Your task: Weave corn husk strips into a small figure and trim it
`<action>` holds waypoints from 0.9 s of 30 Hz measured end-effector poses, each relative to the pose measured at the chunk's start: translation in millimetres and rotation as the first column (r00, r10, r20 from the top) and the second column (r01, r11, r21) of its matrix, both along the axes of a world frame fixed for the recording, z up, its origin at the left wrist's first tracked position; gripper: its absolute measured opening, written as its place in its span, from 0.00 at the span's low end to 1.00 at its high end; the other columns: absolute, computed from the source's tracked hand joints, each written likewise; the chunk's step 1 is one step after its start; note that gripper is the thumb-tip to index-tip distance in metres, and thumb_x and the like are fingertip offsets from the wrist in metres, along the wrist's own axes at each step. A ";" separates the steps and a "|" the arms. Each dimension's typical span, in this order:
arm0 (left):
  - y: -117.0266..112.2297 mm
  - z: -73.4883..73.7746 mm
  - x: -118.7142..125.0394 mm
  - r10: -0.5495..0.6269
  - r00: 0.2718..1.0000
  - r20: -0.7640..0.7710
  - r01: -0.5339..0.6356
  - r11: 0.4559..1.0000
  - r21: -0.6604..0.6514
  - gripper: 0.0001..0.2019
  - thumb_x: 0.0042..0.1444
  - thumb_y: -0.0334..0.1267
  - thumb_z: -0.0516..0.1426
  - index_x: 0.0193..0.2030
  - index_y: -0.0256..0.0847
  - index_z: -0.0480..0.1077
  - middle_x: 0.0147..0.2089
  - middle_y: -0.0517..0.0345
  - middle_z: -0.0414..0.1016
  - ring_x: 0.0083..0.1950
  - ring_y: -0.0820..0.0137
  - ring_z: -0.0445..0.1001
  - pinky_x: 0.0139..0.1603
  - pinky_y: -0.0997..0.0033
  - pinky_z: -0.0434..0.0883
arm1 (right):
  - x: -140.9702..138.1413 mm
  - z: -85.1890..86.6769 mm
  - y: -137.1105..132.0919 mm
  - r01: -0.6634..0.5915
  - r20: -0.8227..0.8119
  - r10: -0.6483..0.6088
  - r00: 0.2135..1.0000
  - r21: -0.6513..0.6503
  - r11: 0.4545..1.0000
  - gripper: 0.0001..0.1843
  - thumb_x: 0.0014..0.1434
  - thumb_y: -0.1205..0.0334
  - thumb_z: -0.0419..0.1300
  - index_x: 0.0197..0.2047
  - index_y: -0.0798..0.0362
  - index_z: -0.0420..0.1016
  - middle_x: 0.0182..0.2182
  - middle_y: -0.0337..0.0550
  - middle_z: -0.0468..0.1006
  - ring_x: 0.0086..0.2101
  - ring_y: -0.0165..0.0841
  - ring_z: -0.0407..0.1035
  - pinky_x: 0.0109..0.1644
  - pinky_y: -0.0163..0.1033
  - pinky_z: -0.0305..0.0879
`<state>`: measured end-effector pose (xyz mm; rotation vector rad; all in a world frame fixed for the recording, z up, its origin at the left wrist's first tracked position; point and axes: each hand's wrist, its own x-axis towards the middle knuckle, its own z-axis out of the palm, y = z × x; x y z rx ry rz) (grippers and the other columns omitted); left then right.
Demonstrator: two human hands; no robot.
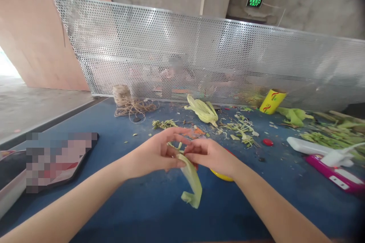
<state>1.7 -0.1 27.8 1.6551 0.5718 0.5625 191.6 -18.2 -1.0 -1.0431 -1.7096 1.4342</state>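
Over the middle of the blue table, a pale green corn husk strip (193, 182) hangs down from my fingertips, its lower end curled. My left hand (155, 153) pinches its upper end between thumb and fingers. Close against it, my right hand (212, 155) is closed, thumb and fingertips pressed on the same end. A thin green piece shows between the two hands. Partly hidden beneath my right hand lies a yellow object (221, 175); its kind does not show. Just beyond my hands sits a bundle of corn husks (202, 111).
Twine (134, 108) lies at back left, and a dark-edged, blurred-out device (64, 159) at left. Husk scraps (242, 129) litter the back. At right are a yellow roll (273, 101), a red cap-like piece (267, 142) and a purple power strip (333, 172). A perforated metal screen (159, 45) stands behind.
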 end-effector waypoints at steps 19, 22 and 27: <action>8.6 -31.5 -3.1 0.275 0.961 -0.033 -0.272 0.912 -0.307 0.17 0.46 0.36 0.62 0.44 0.35 0.68 0.32 0.58 0.72 0.25 0.79 0.65 0.23 0.80 0.60 | -9.5 -14.5 6.4 0.059 -0.145 -0.078 0.986 -0.130 0.990 0.12 0.51 0.57 0.61 0.33 0.54 0.63 0.23 0.35 0.73 0.20 0.28 0.71 0.15 0.30 0.69; 6.2 -39.6 0.9 0.232 0.973 -0.016 -0.224 0.916 -0.332 0.14 0.48 0.40 0.61 0.39 0.33 0.69 0.28 0.59 0.71 0.23 0.79 0.64 0.23 0.79 0.63 | -10.5 -17.5 7.3 0.064 -0.141 -0.084 0.986 -0.139 0.988 0.12 0.51 0.57 0.61 0.34 0.53 0.62 0.24 0.34 0.72 0.20 0.28 0.71 0.15 0.32 0.70; 6.9 -40.3 1.4 0.283 0.957 -0.057 -0.288 0.928 -0.236 0.12 0.47 0.41 0.60 0.33 0.34 0.68 0.24 0.60 0.71 0.23 0.76 0.67 0.24 0.76 0.67 | -10.0 -16.6 6.8 0.084 -0.096 -0.092 0.991 -0.084 0.993 0.11 0.52 0.56 0.60 0.32 0.55 0.65 0.24 0.36 0.73 0.20 0.27 0.70 0.16 0.29 0.69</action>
